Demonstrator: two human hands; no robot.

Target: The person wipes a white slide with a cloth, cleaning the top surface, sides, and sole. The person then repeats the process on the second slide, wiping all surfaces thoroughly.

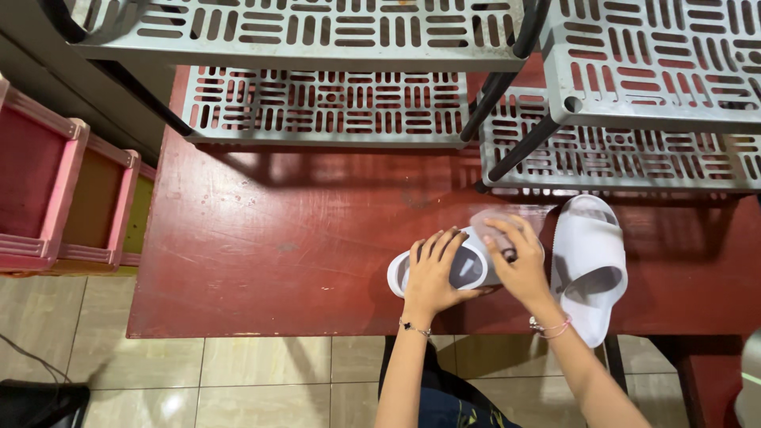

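Two pale grey slide sandals lie on a dark red table (261, 254). My left hand (432, 269) rests flat on the left sandal (468, 268), which lies crosswise with its open end toward the left. My right hand (519, 257) grips the same sandal's strap from the right. The second sandal (588, 265) lies beside it to the right, lengthwise, untouched. Both wrists wear thin bracelets.
Grey slotted plastic racks (325, 103) with black legs stand along the table's far side, another rack (658, 63) at right. Pink and yellow open boxes (71, 198) sit left of the table. Beige floor tiles show below the table's front edge.
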